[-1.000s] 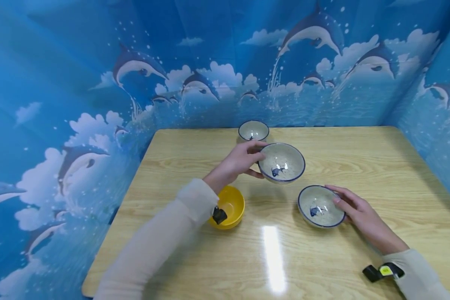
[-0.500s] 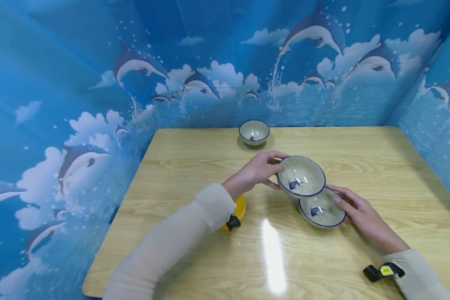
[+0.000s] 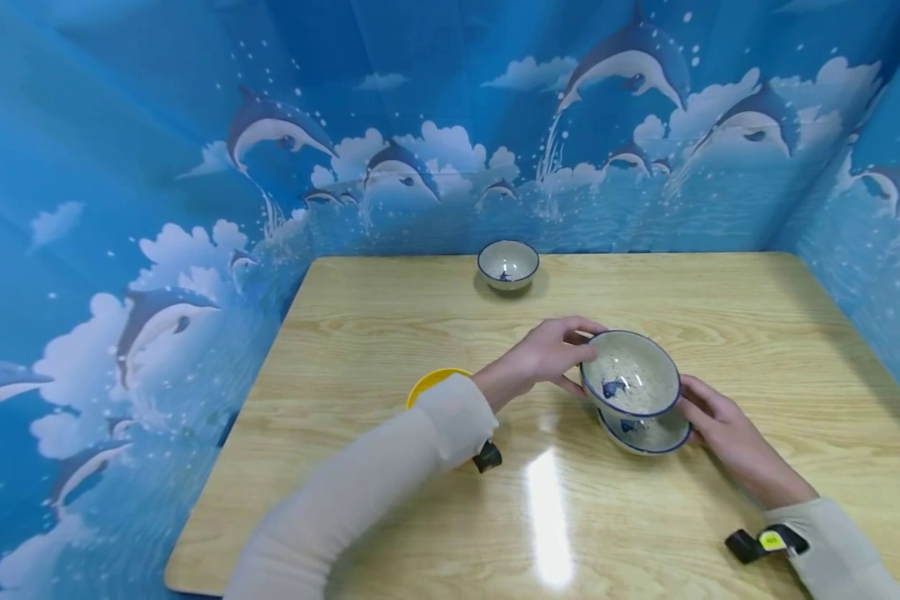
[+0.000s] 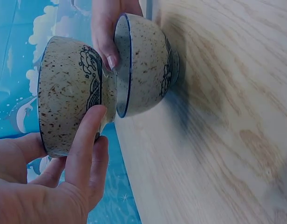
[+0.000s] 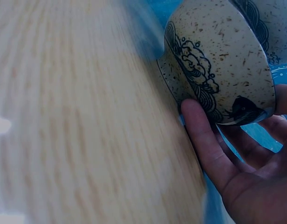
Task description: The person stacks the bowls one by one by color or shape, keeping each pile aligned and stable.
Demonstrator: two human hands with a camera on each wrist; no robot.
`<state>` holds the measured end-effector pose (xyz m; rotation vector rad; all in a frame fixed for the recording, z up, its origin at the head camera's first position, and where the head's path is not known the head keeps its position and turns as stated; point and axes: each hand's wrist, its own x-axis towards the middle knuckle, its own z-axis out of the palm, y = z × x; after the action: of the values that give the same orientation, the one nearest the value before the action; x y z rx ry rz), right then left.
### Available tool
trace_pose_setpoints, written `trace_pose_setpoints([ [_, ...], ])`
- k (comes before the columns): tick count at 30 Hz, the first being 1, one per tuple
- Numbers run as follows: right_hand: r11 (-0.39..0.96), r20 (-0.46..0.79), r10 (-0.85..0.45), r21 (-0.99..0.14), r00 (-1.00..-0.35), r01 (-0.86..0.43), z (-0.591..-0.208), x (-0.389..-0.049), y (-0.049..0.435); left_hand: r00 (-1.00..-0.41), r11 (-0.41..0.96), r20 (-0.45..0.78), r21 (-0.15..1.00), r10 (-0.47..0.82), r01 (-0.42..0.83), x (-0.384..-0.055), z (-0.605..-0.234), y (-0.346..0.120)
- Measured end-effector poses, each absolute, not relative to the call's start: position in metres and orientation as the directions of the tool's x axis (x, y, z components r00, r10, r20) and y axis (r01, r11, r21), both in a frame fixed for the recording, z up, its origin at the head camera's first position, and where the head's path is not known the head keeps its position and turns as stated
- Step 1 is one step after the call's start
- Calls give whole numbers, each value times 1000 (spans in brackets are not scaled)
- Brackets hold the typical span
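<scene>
My left hand (image 3: 547, 354) grips a speckled grey-white bowl (image 3: 637, 371) by its left side, thumb at the blue rim. A dark blue fish is painted inside it. Directly below stands a second matching bowl (image 3: 656, 437), partly covered by the first in the head view. My right hand (image 3: 731, 433) holds that lower bowl at its right side, thumb over the rim. In the left wrist view the held bowl's foot is right at the mouth of the lower bowl (image 4: 150, 65). The right wrist view shows fingers (image 5: 206, 140) under the lower bowl's patterned side.
A smaller matching bowl (image 3: 508, 265) stands near the back edge of the wooden table (image 3: 390, 300). Yellow bowls or a yellow bowl (image 3: 431, 383) sit at centre left, mostly hidden by my left sleeve. A dolphin-printed backdrop (image 3: 450, 117) rises behind and at both sides.
My left hand has carried its bowl right and toward me, from beside the small back bowl to over the lower bowl. The right hand and lower bowl stay in place.
</scene>
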<state>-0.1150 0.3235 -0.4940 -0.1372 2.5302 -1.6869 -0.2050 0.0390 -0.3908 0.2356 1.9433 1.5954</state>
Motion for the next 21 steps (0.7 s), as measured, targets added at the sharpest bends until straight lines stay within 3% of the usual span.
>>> trace_pose_setpoints([
  [21,373,-34,-138,-928,-990,-20,-498,-114,325,-808,300,-363,923,464,-242,-195,-404,58],
])
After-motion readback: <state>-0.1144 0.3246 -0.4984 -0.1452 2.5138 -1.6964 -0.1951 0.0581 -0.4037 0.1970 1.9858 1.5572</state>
